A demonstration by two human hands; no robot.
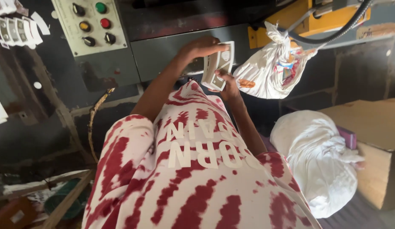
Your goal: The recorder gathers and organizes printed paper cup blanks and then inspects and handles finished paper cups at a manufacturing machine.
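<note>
We see the left hand (201,46) clamped over the top of a stack of white die-cut cards (218,65) held on edge before the grey machine panel (172,53), right hand (227,85) fingers closed underneath, apparently squaring it.

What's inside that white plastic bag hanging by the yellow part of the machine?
The knotted white plastic bag shows only hints of its load: orange, red and blue patches through the thin film. What those items are stays hidden; the bag is tied shut.
</note>
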